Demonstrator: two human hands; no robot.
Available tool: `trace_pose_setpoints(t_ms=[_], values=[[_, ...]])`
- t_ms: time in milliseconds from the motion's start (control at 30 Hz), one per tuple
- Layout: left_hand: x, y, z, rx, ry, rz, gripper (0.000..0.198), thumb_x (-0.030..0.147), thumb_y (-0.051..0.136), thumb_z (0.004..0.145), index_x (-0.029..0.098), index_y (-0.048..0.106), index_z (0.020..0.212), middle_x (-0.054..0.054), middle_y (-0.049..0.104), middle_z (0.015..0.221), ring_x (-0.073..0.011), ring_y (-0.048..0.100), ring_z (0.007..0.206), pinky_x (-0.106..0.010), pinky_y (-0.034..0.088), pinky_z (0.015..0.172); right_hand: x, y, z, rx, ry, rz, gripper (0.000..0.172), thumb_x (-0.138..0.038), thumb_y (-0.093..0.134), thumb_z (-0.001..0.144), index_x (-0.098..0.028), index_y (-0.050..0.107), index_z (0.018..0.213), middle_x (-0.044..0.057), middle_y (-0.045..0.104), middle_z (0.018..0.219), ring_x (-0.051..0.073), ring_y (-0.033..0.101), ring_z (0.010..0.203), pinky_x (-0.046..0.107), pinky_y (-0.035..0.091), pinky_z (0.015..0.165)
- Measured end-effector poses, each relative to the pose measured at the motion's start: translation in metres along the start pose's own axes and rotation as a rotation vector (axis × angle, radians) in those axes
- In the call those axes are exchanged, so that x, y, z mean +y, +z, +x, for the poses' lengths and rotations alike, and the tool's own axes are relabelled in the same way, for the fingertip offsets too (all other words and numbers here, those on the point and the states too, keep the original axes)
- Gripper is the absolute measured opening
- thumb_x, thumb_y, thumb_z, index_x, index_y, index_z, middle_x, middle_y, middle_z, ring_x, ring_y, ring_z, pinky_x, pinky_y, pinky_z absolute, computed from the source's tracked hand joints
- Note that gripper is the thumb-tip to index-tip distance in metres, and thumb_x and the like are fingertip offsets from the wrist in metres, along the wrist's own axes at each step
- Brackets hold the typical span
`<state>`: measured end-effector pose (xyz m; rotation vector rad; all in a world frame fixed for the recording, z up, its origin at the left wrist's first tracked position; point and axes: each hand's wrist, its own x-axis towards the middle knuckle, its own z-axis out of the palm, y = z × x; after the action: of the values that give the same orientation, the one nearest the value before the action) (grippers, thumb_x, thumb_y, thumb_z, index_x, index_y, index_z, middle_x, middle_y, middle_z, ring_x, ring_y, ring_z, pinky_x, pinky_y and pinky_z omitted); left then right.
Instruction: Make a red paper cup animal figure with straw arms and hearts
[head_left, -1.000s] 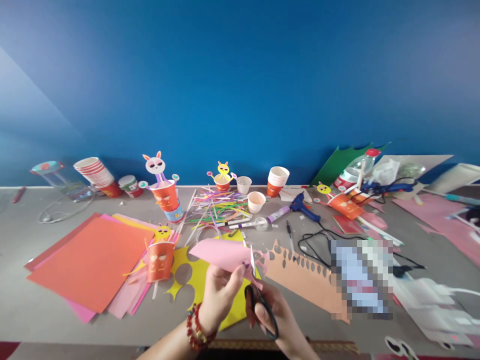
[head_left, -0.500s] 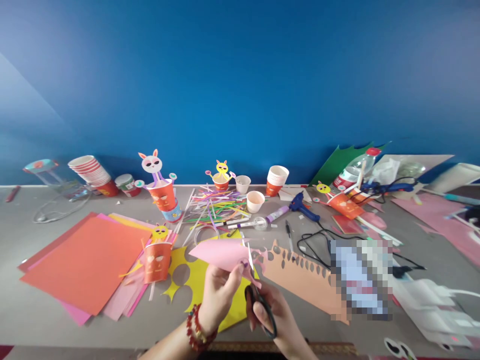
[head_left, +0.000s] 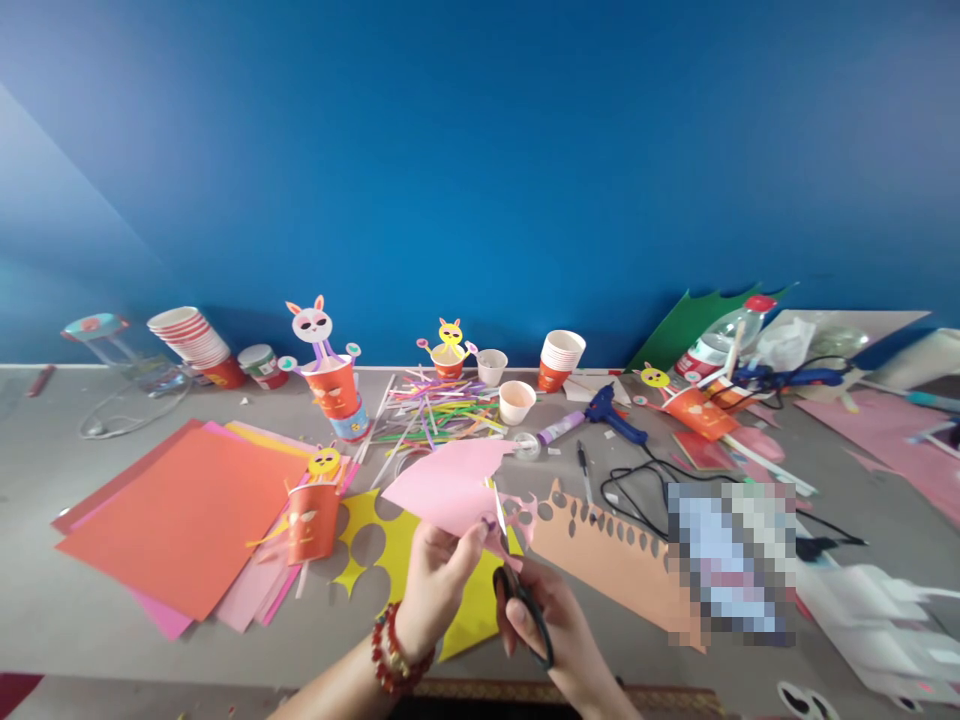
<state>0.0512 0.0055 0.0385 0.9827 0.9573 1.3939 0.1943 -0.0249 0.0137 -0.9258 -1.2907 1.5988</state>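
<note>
Pinched in my left hand (head_left: 442,570) is a piece of pink paper (head_left: 442,483), raised above the table and curling upward at its far edge. My right hand (head_left: 555,625) grips black-handled scissors (head_left: 541,640), whose blades point away from me at the right edge of the pink paper. A narrow pink strip hangs near the blades. Beneath my hands lies a yellow sheet (head_left: 469,630) with round holes cut out. To the right is a peach sheet (head_left: 600,560) with small cut-outs along its far edge.
Stacked coloured sheets (head_left: 187,520) and an orange cup (head_left: 311,525) with a yellow paper figure stand left. Paper strips (head_left: 442,410) are heaped behind my hands. A blue glue gun (head_left: 615,415) trails its cable rightward. A power strip (head_left: 862,610) sits at the right.
The pink paper's far edge has lifted and opened out, showing more of its surface. Both hands stay nearly in place. The whole view has shifted slightly.
</note>
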Motion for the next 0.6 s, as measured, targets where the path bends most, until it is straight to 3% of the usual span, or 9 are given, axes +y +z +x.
trace_pose_setpoints(t_ms=[600], values=[[0.004, -0.0029, 0.0006, -0.019, -0.002, -0.058, 0.026, 0.037, 0.075, 0.084, 0.015, 0.079, 0.096, -0.01, 0.081, 0.092, -0.0227, 0.076, 0.081, -0.029, 0.06, 0.077, 0.0017, 0.0015, -0.0002, -0.005, -0.003, -0.041, 0.063, -0.08, 0.061, 0.075, -0.018, 0.054, 0.069, -0.003, 0.05, 0.044, 0.008, 0.038, 0.039, 0.023, 0.025, 0.046]])
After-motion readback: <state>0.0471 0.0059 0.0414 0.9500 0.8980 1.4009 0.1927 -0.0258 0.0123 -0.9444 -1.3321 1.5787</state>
